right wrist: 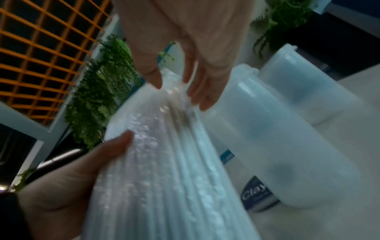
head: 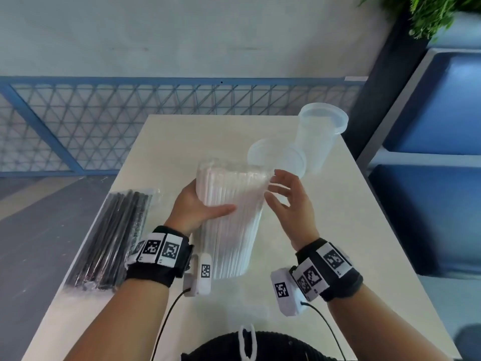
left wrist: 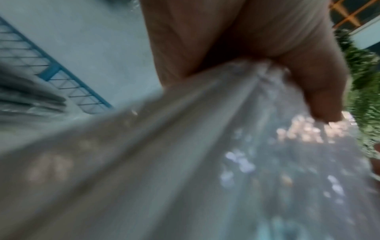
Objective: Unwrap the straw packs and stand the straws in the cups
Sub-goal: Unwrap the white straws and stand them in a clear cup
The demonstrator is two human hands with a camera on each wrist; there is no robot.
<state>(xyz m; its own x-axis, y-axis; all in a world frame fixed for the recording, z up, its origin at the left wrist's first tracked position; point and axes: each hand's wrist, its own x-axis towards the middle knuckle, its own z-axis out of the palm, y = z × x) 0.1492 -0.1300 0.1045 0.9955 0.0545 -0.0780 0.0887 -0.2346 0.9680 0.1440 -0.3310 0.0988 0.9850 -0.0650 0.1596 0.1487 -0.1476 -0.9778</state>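
Observation:
I hold a pack of white straws [head: 229, 217] in clear wrapper upright over the table. My left hand [head: 195, 204] grips its left side, thumb across the front; in the left wrist view my left hand [left wrist: 267, 56] clasps the blurred white straw pack [left wrist: 185, 154]. My right hand [head: 283, 196] is open with spread fingers at the pack's top right corner; in the right wrist view the right hand's fingertips [right wrist: 205, 97] touch the white straw pack's [right wrist: 164, 170] crinkled wrapper top. A wrapped pack of black straws [head: 114, 235] lies at the table's left. Two translucent cups [head: 318, 136] [head: 282, 157] stand beyond the pack.
The white table [head: 338, 230] has bare surface to the right of my hands and in front of me. A blue mesh fence [head: 104, 121] runs behind the table. Blue shelving [head: 437, 152] and a plant [head: 437, 14] stand at the right.

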